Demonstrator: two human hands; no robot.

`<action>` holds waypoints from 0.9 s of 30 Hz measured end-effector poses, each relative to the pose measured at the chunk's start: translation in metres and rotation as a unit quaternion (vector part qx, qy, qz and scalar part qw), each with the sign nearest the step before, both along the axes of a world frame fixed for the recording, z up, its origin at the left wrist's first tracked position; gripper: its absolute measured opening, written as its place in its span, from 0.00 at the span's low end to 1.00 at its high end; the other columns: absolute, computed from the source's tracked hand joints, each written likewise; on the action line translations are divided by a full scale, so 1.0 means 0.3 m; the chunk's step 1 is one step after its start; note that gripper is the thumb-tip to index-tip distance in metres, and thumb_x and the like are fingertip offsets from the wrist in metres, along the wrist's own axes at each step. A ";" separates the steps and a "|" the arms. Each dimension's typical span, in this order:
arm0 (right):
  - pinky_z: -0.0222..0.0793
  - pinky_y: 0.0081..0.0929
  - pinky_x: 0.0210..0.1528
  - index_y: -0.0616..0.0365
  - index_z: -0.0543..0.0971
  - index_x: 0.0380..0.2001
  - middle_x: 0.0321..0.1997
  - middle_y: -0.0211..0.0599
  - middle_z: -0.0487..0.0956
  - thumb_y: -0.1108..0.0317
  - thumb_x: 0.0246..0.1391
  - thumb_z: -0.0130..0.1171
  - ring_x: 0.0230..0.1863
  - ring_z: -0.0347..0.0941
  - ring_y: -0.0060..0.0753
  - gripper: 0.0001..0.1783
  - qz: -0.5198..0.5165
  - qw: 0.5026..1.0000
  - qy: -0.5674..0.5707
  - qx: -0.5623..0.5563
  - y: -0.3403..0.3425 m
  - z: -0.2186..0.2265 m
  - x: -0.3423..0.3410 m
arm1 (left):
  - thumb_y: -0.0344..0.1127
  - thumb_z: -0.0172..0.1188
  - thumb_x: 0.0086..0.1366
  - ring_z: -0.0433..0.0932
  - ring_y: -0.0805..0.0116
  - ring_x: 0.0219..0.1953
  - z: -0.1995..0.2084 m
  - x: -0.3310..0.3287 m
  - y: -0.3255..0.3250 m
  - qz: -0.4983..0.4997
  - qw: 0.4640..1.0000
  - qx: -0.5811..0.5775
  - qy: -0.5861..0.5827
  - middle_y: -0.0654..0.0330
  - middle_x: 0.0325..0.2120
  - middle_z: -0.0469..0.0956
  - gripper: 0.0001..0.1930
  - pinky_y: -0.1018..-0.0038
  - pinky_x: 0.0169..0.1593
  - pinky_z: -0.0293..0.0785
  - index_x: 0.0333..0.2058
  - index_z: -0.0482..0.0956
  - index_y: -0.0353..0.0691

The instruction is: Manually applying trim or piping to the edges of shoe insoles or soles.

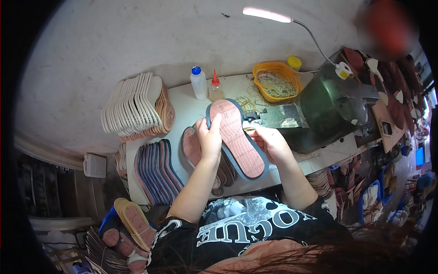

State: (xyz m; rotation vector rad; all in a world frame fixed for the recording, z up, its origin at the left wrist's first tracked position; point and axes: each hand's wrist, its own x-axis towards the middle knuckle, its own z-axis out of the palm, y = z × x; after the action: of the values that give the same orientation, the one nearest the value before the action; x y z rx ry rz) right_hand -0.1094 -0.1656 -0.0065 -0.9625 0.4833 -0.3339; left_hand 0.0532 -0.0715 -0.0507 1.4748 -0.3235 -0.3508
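A long pink insole [233,137] with a blue-grey rim is held up over the table's front part, tilted. My left hand [210,137] is closed on its left edge, thumb lying across the pink face. At its right edge, beside the sewing-machine-like green machine, my right hand [271,142] is closed in a pinch. Something small and yellowish shows at those fingertips, too small to name. Under my left forearm lie more pink insoles [190,145], partly hidden by the arm. To their left, a row of dark-edged insoles [158,171] leans in a fanned stack.
A green machine [326,109] stands right on the white table [182,98]. Behind are a blue-capped bottle [199,83], a red-tipped bottle [216,87], and a yellow basket [277,93] of pale bands. White insoles [132,102] stack at left; a lamp [267,14] hangs above.
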 end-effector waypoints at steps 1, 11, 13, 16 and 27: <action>0.72 0.20 0.40 0.67 0.78 0.37 0.34 0.38 0.81 0.59 0.64 0.49 0.33 0.77 0.23 0.19 -0.003 1.000 -0.005 -0.001 -0.002 -0.004 -0.011 | 0.38 0.60 0.61 0.66 0.69 0.41 -0.011 0.005 -0.012 -0.003 1.000 -0.001 -0.005 0.58 0.38 0.65 0.14 0.74 0.49 0.62 0.34 0.76 0.30; 0.68 0.16 0.34 0.68 0.80 0.35 0.32 0.31 0.80 0.70 0.53 0.59 0.29 0.74 0.17 0.10 0.076 0.996 0.038 -0.020 0.038 -0.024 -0.098 | 0.36 0.60 0.61 0.73 0.70 0.39 -0.005 0.030 -0.009 -0.063 0.991 -0.085 0.086 0.61 0.34 0.72 0.15 0.76 0.48 0.67 0.41 0.75 0.30; 0.61 0.14 0.28 0.65 0.81 0.32 0.26 0.26 0.78 0.67 0.56 0.58 0.24 0.68 0.12 0.11 0.145 0.987 0.016 -0.064 0.058 -0.005 -0.106 | 0.35 0.58 0.63 0.75 0.71 0.39 0.068 -0.003 0.046 -0.061 0.993 -0.071 0.075 0.62 0.33 0.76 0.14 0.77 0.48 0.68 0.43 0.74 0.32; 0.64 0.16 0.29 0.62 0.80 0.30 0.26 0.27 0.78 0.54 0.59 0.54 0.26 0.70 0.16 0.20 0.150 0.987 -0.049 0.020 0.085 -0.016 -0.088 | 0.34 0.52 0.66 0.76 0.73 0.44 0.179 -0.050 0.135 -0.119 0.959 -0.173 0.189 0.57 0.43 0.77 0.15 0.77 0.49 0.70 0.48 0.72 0.32; 0.65 0.15 0.27 0.62 0.81 0.33 0.25 0.25 0.78 0.65 0.53 0.62 0.24 0.68 0.14 0.11 0.139 0.983 -0.038 -0.112 0.059 0.020 -0.010 | 0.33 0.54 0.66 0.76 0.76 0.39 0.172 -0.115 0.181 -0.184 0.977 -0.108 0.027 0.61 0.39 0.78 0.12 0.79 0.46 0.71 0.44 0.74 0.32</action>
State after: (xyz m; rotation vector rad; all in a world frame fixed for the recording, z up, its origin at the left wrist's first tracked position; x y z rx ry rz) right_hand -0.1125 -0.1480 -0.0005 -1.2157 0.2397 -0.1723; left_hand 0.0188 -0.0171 0.0010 1.1864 -0.5760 -0.6300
